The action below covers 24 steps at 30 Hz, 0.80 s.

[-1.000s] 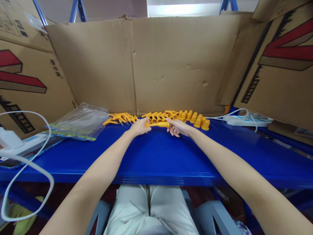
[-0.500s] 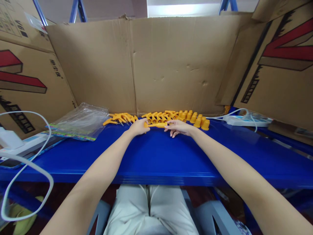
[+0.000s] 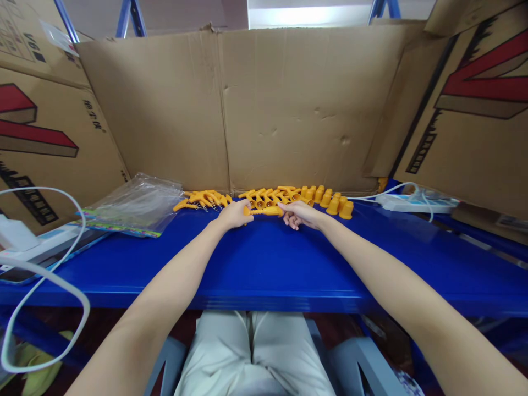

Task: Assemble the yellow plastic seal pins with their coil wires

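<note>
Fingers (image 3: 292, 221) of the right hand (image 3: 305, 212) curl in again after stretching out half a second ago, here in the head view, pinching one end of a single orange piece (image 3: 271, 210) at the clock's centre, left hand (image 3: 235, 215) gripping the other: a twist looks under way! At nine o'clock, tangled orange handles (image 3: 206, 197) defy counting; at twelve, overlapping T-shaped pieces (image 3: 249, 194), perhaps six; at three, roughly eight orange cups (image 3: 346, 210).
</note>
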{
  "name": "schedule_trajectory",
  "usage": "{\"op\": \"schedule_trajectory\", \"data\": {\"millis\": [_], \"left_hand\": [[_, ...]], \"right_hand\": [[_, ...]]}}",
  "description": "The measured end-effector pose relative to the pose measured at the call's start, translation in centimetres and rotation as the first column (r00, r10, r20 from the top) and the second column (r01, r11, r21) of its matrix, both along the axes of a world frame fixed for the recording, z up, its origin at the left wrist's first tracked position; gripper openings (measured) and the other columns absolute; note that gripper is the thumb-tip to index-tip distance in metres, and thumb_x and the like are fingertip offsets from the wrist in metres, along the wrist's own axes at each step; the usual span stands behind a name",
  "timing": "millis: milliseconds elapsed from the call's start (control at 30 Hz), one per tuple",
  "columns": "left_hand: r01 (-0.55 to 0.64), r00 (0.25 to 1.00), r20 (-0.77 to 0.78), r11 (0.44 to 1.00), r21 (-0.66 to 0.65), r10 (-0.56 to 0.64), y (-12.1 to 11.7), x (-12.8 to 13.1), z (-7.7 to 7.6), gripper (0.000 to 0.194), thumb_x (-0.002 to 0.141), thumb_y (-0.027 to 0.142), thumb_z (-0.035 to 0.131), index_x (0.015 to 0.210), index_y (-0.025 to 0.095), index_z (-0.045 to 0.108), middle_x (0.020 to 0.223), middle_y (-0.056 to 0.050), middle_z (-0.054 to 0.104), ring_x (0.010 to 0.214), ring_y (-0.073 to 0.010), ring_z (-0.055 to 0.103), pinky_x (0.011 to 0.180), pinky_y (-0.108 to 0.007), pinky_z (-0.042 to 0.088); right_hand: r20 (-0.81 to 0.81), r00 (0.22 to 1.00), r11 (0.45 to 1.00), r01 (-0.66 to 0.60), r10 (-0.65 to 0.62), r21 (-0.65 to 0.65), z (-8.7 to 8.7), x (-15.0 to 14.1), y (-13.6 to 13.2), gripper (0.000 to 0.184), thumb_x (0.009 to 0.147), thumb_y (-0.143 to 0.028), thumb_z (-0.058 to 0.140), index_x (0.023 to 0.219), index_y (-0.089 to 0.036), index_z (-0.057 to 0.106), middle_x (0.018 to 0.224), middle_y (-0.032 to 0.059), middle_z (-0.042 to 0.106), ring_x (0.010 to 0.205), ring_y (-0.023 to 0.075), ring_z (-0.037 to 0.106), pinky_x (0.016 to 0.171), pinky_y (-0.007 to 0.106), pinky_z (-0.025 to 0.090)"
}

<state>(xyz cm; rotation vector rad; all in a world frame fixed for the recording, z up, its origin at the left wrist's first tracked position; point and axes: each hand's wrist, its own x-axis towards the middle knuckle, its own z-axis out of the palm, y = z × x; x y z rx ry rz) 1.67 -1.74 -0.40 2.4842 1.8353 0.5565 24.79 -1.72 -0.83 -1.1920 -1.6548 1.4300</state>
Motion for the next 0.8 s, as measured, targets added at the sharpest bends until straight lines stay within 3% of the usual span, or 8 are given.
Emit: {"op": "schedule_trajectory", "data": {"millis": [233,400,600,800], "left_hand": [[-0.011,0.999,-0.034,0.999,0.034,0.012,-0.24,0.13,0.30,0.034,0.074,0.041,0.061,0.102,0.023,0.059,0.076,-0.002,0.068,0.078,-0.0216,0.065,0.068,-0.028,0.043],[0.004,1.000,-0.021,1.000,0.031,-0.004,-0.12,0.08,0.12,0.035,0.074,0.045,0.062,0.101,0.022,0.059,0.074,-0.001,0.067,0.077,-0.0215,0.064,0.067,-0.028,0.043],[0.014,1.000,0.017,0.999,0.045,-0.014,0.19,-0.12,-0.11,0.036,0.073,0.048,0.063,0.098,0.022,0.060,0.079,-0.003,0.067,0.079,-0.0221,0.063,0.066,-0.028,0.041],[-0.006,1.000,0.027,1.000,0.022,0.005,0.26,-0.31,-0.07,0.037,0.074,0.049,0.062,0.098,0.022,0.061,0.080,-0.003,0.067,0.080,-0.0211,0.063,0.066,-0.027,0.041]], "right_hand": [[0.055,0.995,0.991,0.094,-0.089,-0.099,-0.15,-0.81,0.13,0.050,0.097,-0.054,0.037,0.069,-0.016,0.054,0.039,-0.0004,0.050,0.026,0.0068,0.040,0.025,0.016,0.029],[0.075,0.992,0.988,0.112,-0.105,-0.105,0.05,-0.81,-0.04,0.056,0.092,-0.063,0.039,0.068,-0.016,0.055,0.038,-0.0003,0.049,0.026,0.0063,0.039,0.025,0.016,0.027],[0.112,0.992,0.990,0.076,-0.062,-0.121,0.13,-0.55,0.14,0.064,0.092,-0.068,0.026,0.074,-0.015,0.057,0.042,0.0011,0.052,0.027,0.0070,0.041,0.025,0.016,0.028],[0.057,0.991,0.991,0.126,-0.123,-0.039,0.17,-0.22,0.29,0.047,0.092,-0.060,0.041,0.090,-0.016,0.054,0.060,0.0027,0.063,0.032,0.0080,0.048,0.026,0.018,0.035]]}}
